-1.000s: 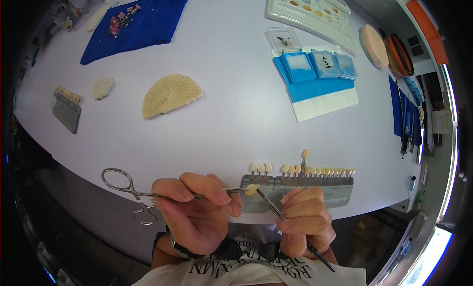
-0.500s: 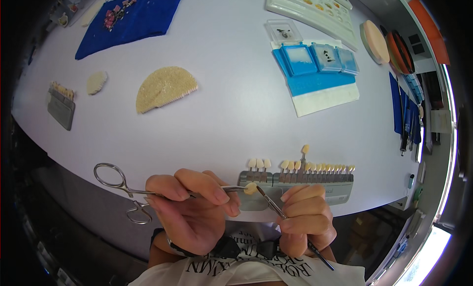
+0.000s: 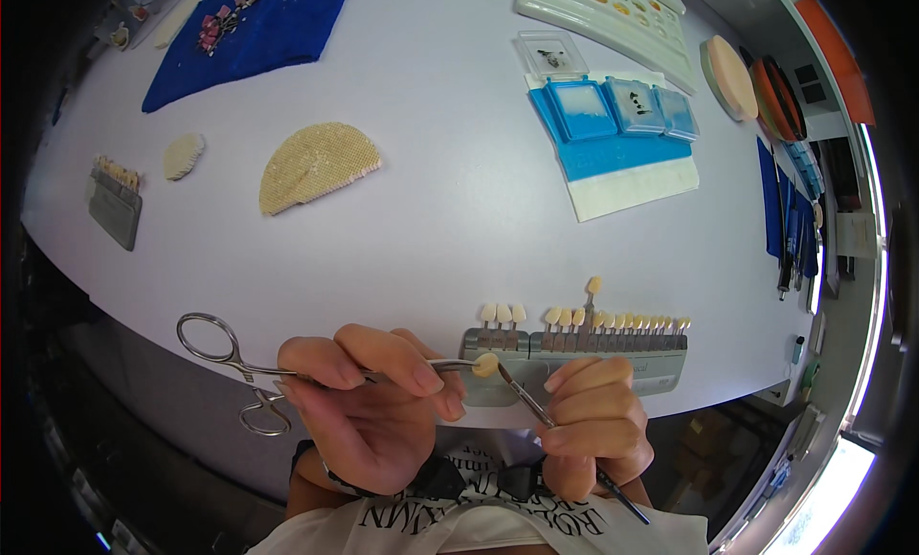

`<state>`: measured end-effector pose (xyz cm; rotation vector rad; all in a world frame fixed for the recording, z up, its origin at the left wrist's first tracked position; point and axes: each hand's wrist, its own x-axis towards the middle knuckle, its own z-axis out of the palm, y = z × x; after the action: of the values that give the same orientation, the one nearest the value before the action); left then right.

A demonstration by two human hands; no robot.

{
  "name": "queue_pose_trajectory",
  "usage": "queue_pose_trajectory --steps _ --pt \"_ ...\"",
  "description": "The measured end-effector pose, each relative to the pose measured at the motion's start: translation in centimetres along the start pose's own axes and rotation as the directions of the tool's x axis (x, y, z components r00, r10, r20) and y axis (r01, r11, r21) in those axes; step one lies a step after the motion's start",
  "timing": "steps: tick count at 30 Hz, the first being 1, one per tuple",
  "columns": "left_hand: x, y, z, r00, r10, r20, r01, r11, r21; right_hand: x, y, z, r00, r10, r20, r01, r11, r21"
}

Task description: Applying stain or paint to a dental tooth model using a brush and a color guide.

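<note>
- The white table (image 3: 450,201) fills most of the frame, curving toward the edges.
- A blue cloth (image 3: 278,24) lies at the upper left; a blue tray set (image 3: 622,115) on a white sheet sits at the upper right.
- A tan half-round pad (image 3: 311,165) lies left of centre.
- The grey tooth shade guide (image 3: 593,359) rests at the lower centre edge of the table, just behind your hands.
- Your left hand (image 3: 369,411), lower centre, is closed around steel forceps (image 3: 249,368), whose tips are clamped on a small tooth (image 3: 486,365).
- Your right hand (image 3: 593,431) pinches a thin brush (image 3: 536,411), its tip touching the tooth.
</note>
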<state>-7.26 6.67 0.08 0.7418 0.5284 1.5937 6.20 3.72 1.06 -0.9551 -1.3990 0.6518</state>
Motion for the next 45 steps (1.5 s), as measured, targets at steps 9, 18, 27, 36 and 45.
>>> queue_pose_trajectory --steps 9,18,27,36,45 --pt "-0.1 -0.1 0.0 1.000 0.006 -0.012 -0.006 1.000 0.012 -0.3 0.2 -0.3 1.000 -0.023 0.017 0.022 0.998 0.059" --pt "0.4 0.3 -0.4 0.972 -0.235 -0.001 0.219 0.908 -0.357 -0.3 0.2 -0.8 1.000 -0.012 -0.004 0.012 0.976 0.219" --pt "1.7 0.4 -0.2 0.890 -0.449 0.076 0.444 0.821 -0.358 -0.5 0.2 -0.4 0.999 0.020 0.034 -0.030 0.949 0.314" --pt "1.5 0.6 0.1 0.890 -0.455 -0.006 0.412 0.811 -0.414 -0.5 0.5 0.1 0.995 0.001 0.100 -0.038 0.927 0.373" --pt "1.5 0.6 0.3 0.900 -0.434 -0.031 0.390 0.836 -0.387 -0.6 1.1 0.3 0.994 -0.097 0.044 0.078 0.944 0.322"
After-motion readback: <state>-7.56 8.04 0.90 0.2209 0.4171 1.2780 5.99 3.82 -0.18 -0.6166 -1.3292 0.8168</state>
